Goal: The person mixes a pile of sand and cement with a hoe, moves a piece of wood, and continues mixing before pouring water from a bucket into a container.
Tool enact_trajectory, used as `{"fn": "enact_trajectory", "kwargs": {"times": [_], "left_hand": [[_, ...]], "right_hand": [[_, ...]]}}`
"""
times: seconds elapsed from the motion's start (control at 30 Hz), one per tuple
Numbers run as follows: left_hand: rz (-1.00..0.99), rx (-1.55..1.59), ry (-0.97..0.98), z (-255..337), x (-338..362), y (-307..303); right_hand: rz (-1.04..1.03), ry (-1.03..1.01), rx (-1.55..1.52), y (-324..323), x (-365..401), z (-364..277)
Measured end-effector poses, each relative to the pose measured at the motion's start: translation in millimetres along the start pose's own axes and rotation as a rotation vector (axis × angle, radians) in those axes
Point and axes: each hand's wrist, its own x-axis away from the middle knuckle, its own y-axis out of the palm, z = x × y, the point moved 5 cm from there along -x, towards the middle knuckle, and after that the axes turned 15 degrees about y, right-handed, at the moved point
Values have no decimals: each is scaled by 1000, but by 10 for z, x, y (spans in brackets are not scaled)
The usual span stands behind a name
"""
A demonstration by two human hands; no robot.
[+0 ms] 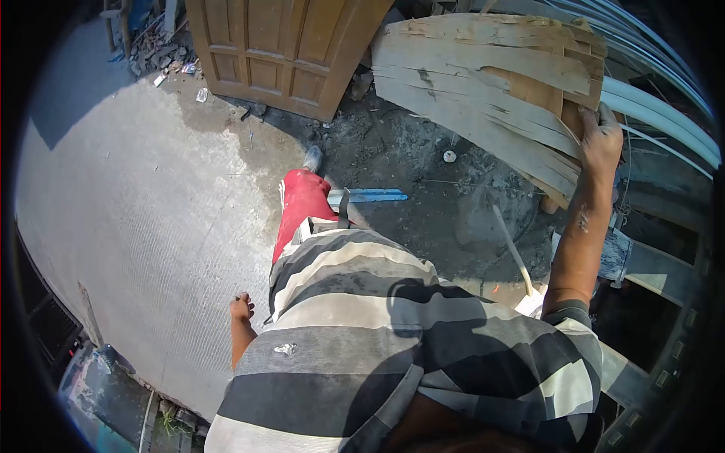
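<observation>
A large, splintered plywood sheet with peeling layers stands at the upper right of the head view. My right hand is closed on its right edge, the arm stretched forward; part of the fingers is hidden behind the wood. My left hand hangs low beside my body over the concrete, its fingers loosely curled and slightly apart, with nothing visible in them.
A brown panelled door leans at the top, beside rubble. White pipes lie at the right. Near my feet are a blue metal strip and a wooden handle. Concrete paving spreads leftward.
</observation>
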Motion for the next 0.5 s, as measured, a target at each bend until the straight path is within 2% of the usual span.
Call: {"fn": "enact_trajectory", "kwargs": {"times": [0.03, 0.07, 0.17, 0.23, 0.27, 0.33, 0.37, 0.47, 0.5], "left_hand": [[-40, -26, -20, -138, 56, -18], [-89, -56, -37, -308, 153, -113], [-179, -95, 34, -119, -200, -393], [-190, -78, 74, -27, -425, -620], [-152, -21, 33, -67, -728, -887], [42, 17, 94, 518, -923, -1351], [91, 57, 147, 811, -1022, -1606], [185, 97, 331, 1508, -1283, -2408], [195, 75, 396, 1716, -1387, -2698]], "right_hand": [[-35, 99, -188, -142, -26, 40], [-16, 193, -273, -292, 143, -241], [-61, 194, -346, -825, 350, -521], [-63, 169, -315, -1042, 565, -777], [-48, 142, -284, -1122, 704, -967], [-97, 22, -196, -1243, 969, -1364], [-61, -109, 28, -1266, 1138, -1694], [-201, -398, 213, -1008, 1487, -2706], [-195, -432, 171, -798, 1512, -2978]]}}
